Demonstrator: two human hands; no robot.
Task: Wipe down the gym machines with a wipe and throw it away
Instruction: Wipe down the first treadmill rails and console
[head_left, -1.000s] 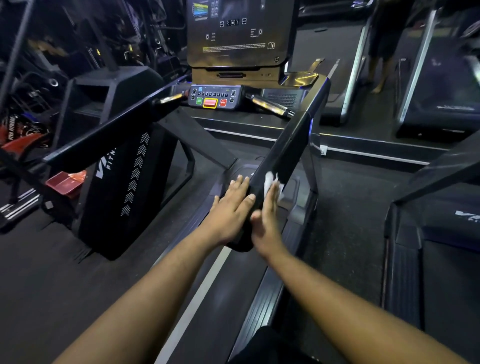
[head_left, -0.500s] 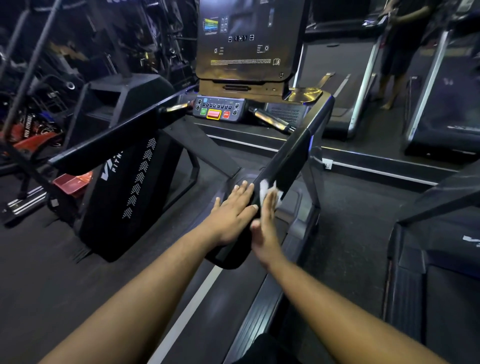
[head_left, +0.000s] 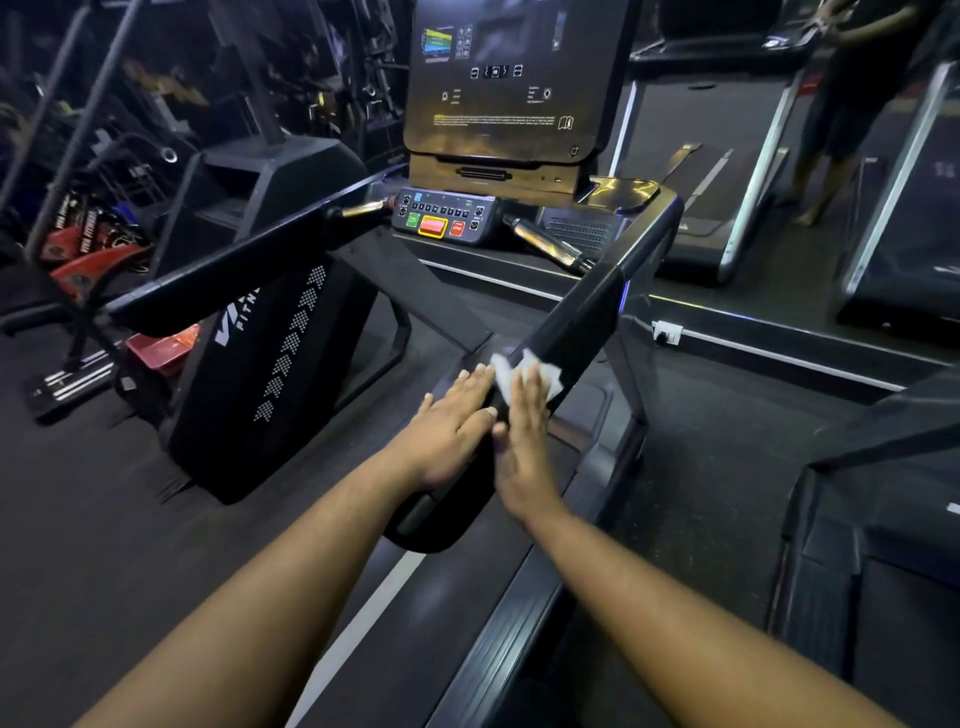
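Pressing flat, both hands (left hand (head_left: 451, 426), right hand (head_left: 524, 431)) sandwich the handrail (head_left: 587, 317), the right over the wipe (head_left: 550, 376).

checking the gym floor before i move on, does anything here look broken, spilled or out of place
Nothing stands out. The white wipe lies flat under the right hand on the treadmill's right handrail, and the left hand rests flat beside it. The console looks intact, with no spill visible on the belt.

Two hands (head_left: 488, 436); one white wipe (head_left: 524, 375); one control console (head_left: 447, 219); three treadmills (head_left: 597, 306).
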